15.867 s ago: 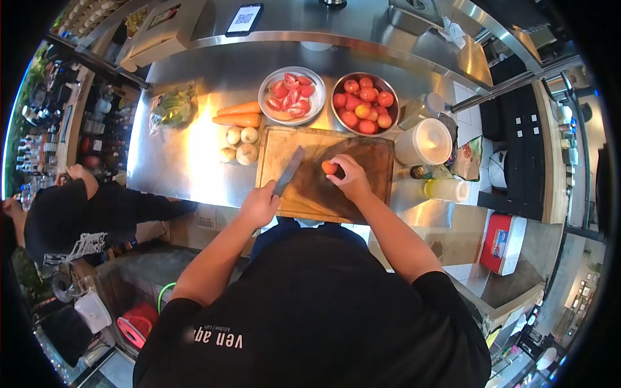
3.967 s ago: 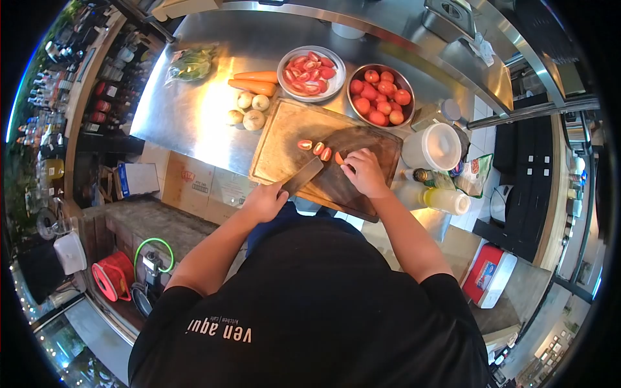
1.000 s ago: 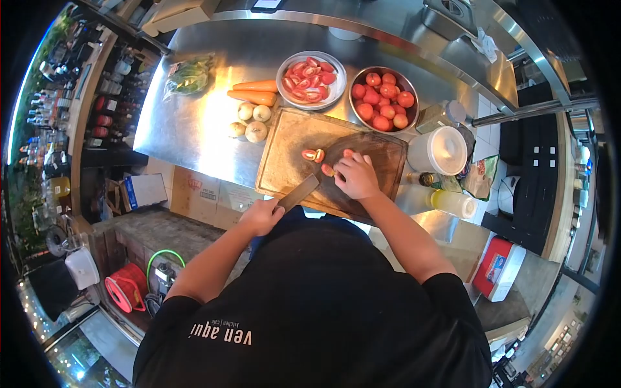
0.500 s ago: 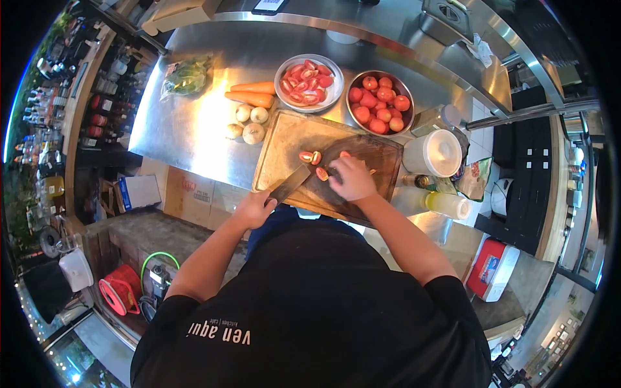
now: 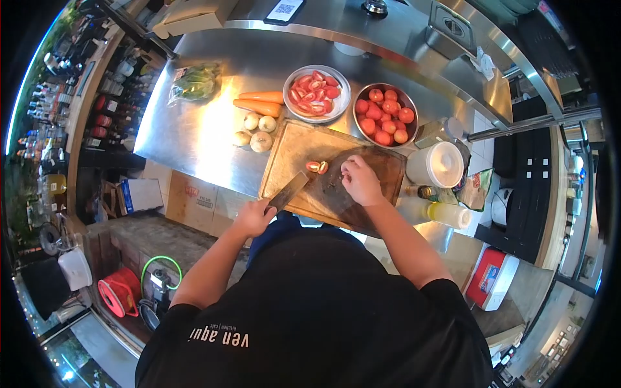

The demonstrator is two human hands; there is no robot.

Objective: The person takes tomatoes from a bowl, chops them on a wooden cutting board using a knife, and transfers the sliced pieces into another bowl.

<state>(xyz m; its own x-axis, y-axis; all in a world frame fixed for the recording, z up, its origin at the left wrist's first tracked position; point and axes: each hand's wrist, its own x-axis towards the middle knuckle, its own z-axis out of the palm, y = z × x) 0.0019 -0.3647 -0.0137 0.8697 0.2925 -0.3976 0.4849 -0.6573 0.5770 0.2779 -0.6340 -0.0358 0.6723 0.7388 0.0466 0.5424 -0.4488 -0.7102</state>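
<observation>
My left hand (image 5: 255,218) is closed around the handle of a knife (image 5: 289,193) with a broad blade, which lies low over the left part of the wooden cutting board (image 5: 291,145). Two small cut tomato pieces (image 5: 313,166) sit on the board just beyond the blade tip. My right hand (image 5: 362,183) is over the board's dark, wet right half, its fingers curled together; what they hold, if anything, is hidden. Behind the board stand a bowl (image 5: 347,97) of tomato wedges and a steel bowl (image 5: 414,110) of whole peeled-looking tomatoes.
Carrots (image 5: 257,108), several onions (image 5: 261,141) and a bag of leafy greens (image 5: 196,82) lie left on the steel table (image 5: 158,136). To the right stand a lidded white tub (image 5: 445,164) and a squeeze bottle (image 5: 448,215). A raised shelf edge (image 5: 362,40) runs along the back.
My right hand has drawn its fingers in and shifted slightly right. The tomato pieces near its fingers no longer show on the board. The knife stays in my left hand; the view has shifted slightly.
</observation>
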